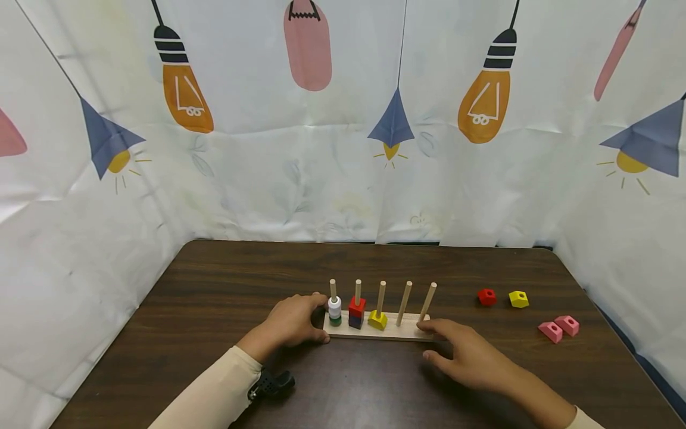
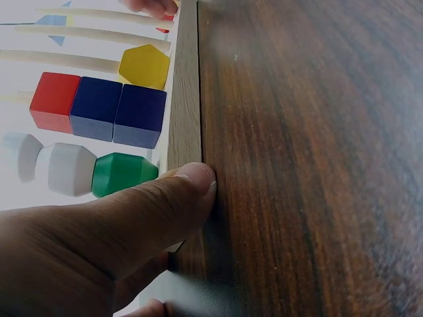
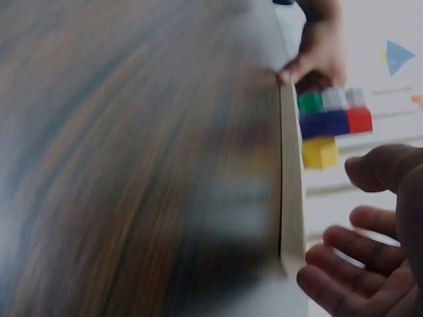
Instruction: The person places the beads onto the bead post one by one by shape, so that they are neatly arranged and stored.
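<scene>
A pale wooden peg board (image 1: 396,334) with several upright pegs stands on the table. Its leftmost peg carries a green bead (image 2: 124,174) below white beads (image 2: 66,169). Dark blue blocks (image 2: 140,115) sit under a red block (image 2: 56,102) on the second peg, and a yellow block (image 1: 377,320) on the third. My left hand (image 1: 292,320) grips the board's left end, thumb against the front edge; its other fingers are partly hidden behind. At the right end, my right hand (image 1: 471,354) holds nothing, its fingers loosely spread and a fingertip close to the board's corner.
Right of the board lie a loose red block (image 1: 486,297), a yellow block (image 1: 518,299) and two pink blocks (image 1: 550,332). The dark wooden table (image 1: 225,280) ends at a printed white cloth (image 1: 257,179) behind and at both sides.
</scene>
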The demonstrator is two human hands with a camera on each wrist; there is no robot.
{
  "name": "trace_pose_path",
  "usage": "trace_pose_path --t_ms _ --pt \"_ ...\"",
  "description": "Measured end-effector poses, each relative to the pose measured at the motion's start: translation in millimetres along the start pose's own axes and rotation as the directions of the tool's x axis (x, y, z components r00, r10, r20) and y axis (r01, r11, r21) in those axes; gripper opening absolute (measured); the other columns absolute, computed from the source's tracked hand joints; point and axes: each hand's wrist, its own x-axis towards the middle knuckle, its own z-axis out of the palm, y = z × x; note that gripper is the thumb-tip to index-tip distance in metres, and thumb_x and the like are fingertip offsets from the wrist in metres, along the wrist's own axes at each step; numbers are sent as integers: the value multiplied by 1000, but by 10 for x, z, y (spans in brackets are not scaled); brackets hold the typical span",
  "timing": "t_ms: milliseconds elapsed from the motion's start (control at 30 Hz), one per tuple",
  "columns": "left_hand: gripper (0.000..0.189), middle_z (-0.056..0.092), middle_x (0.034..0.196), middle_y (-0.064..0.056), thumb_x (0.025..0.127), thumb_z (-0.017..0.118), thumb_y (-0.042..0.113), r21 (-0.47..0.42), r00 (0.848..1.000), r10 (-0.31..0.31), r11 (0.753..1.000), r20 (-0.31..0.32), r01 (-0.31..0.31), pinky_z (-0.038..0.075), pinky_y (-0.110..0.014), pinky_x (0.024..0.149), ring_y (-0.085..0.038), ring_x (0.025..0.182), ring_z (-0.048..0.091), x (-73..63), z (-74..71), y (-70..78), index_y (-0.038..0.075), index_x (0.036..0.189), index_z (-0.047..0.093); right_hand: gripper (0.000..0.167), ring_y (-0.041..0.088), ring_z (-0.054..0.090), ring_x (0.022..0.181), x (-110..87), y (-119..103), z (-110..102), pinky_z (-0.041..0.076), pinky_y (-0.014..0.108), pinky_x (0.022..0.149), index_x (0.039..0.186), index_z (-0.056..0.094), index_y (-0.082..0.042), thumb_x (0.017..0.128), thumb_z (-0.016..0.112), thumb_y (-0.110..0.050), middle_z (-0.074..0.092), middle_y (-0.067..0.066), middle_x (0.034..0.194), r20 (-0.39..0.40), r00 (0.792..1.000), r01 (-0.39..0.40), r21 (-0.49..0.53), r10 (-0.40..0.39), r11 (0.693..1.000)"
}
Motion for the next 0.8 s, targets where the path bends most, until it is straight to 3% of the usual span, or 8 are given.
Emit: trace_pose_path --t_ms 200,333,500,600,800 --pt "53 70 111 0 70 94 40 -5 1000 3 1000 2 -3 51 -53 80 -27 96 64 -1 -4 0 26 113 67 36 14 67 99 -118 240 -104 56 40 81 126 67 -14 94 78 -25 68 -4 123 -155 988 -25 -65 14 998" --pt "53 70 112 0 70 94 41 -2 1000 1 1000 3 -1 51 -53 80 -28 96 64 0 1 -1 26 113 67 33 9 65 85 -156 397 -212 55 37 71 122 69 -13 91 80 -15 70 -2 118 -294 954 -94 -97 62 991" --pt "53 70 113 0 70 94 41 -2 1000 1 1000 4 -1 51 -53 81 -28 97 64 3 8 -5 26 114 67 37 16 66 81 -168 603 -353 55 34 67 120 69 -4 86 81 -4 67 13 121 -415 909 -118 -164 40 979" --pt "53 70 113 -1 70 94 41 -3 1000 2 1000 5 -2 51 -54 81 -28 97 64 3 9 -8 26 114 67 38 27 67 88 -176 701 -413 56 37 70 122 68 1 86 80 -3 63 20 130 -427 903 -137 -182 48 974" --pt "54 70 114 -1 70 94 42 -3 1000 -1 1000 7 1 51 -54 82 -29 99 64 0 17 -16 26 115 67 47 43 64 100 -187 807 -486 56 51 74 133 60 4 91 76 -9 50 31 143 -347 923 -238 -179 165 955"
